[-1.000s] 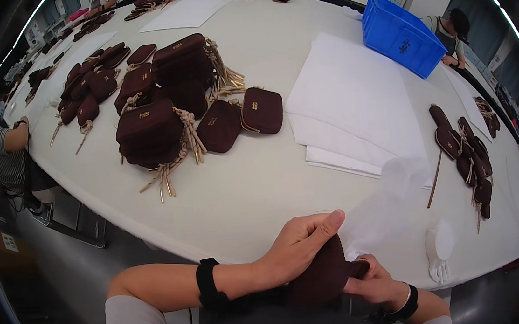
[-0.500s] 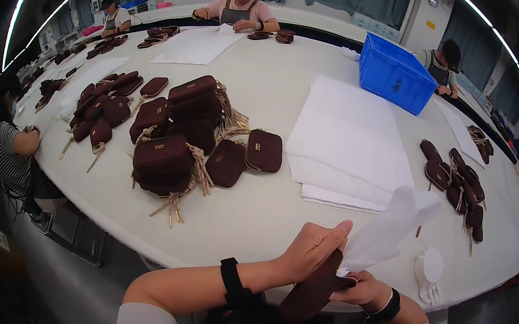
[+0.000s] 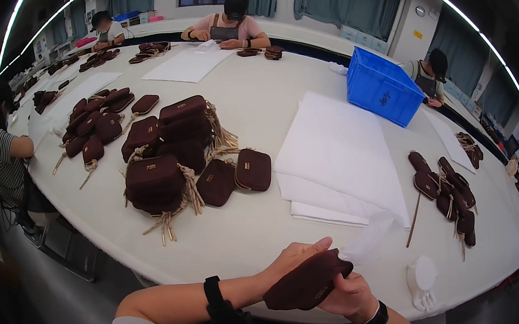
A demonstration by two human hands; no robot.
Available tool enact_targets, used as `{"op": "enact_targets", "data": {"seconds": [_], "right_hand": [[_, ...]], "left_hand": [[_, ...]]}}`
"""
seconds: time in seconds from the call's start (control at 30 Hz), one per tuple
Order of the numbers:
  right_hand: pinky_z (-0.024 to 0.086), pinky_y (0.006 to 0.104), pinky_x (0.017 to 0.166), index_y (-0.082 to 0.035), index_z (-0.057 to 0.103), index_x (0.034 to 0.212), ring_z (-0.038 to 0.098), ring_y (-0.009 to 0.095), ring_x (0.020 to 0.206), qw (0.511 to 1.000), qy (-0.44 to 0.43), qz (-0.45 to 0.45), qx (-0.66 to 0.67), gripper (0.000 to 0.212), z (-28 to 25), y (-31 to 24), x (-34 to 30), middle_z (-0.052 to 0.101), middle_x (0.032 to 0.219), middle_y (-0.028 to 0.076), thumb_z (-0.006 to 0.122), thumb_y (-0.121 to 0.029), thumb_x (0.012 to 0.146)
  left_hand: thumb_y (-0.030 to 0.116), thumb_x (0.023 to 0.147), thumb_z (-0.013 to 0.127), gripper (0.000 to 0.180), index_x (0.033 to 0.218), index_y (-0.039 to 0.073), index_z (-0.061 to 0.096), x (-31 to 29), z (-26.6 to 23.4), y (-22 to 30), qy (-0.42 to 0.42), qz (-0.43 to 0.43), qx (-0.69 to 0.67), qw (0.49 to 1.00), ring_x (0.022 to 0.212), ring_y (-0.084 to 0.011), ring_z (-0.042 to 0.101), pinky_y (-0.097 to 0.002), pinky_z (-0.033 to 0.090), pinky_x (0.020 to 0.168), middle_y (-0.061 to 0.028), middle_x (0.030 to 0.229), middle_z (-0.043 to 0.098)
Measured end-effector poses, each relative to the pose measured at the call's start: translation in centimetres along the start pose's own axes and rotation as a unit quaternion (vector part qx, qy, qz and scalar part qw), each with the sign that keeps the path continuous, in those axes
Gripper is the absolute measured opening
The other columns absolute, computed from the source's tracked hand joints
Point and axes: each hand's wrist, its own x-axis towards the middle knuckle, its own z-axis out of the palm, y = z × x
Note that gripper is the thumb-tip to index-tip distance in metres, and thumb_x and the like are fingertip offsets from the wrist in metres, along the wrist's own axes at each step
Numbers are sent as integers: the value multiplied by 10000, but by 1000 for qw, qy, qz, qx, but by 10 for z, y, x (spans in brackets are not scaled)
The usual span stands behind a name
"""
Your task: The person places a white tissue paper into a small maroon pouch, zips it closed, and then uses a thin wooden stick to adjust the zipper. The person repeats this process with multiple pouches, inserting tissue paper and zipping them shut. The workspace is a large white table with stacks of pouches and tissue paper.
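Note:
In front of me, near the table's edge, a dark maroon zip pouch (image 3: 308, 279) is held between both hands, its gold marking facing up. My left hand (image 3: 290, 262) is closed on its far side, thumb stretched along the top and the other fingers mostly hidden behind the pouch. The right end is pinched by my right hand (image 3: 353, 293). A thin white tissue sheet (image 3: 373, 235) shows at the pouch's right end, beyond my right fingers; whether it sits inside the pouch I cannot tell.
Stacked maroon pouches (image 3: 154, 181) with tasselled cords stand at centre left. White sheets (image 3: 339, 159) lie ahead, beside a blue crate (image 3: 384, 87). More pouches (image 3: 445, 189) and a white hand-shaped object (image 3: 423, 281) are at right. Several co-workers sit around the table.
The pouch has turned so its broad marked face shows. The tissue sheet has sunk lower and less of it shows. The whole view has shifted slightly.

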Motion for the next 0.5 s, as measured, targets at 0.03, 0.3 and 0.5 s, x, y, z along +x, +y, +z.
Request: {"op": "enact_targets", "data": {"seconds": [0.03,0.3,0.5], "right_hand": [[334,526,1156,-103,406,1488,427,327,1399,1000,-6,-7,1,577,0,2,2,476,1486,98,589,-338,993],[336,558,1153,-98,412,1490,448,356,1375,993,-48,-88,65,601,-5,8,16,475,1491,134,443,-485,1031],[340,558,1152,-89,369,1505,447,351,1379,991,31,-122,35,591,10,-4,24,461,1492,146,382,-474,1056]], "left_hand": [[493,1034,514,507,861,50,687,1,0,1,-2,9,15,1000,674,-59,564,-241,471,571,6,733,633],[457,1057,483,496,836,47,651,5,0,3,0,106,38,994,656,-49,490,-233,426,588,34,731,584],[604,975,509,644,1320,59,506,-7,-29,11,-12,283,18,959,1203,-175,521,-315,474,935,-94,1302,541]]}}
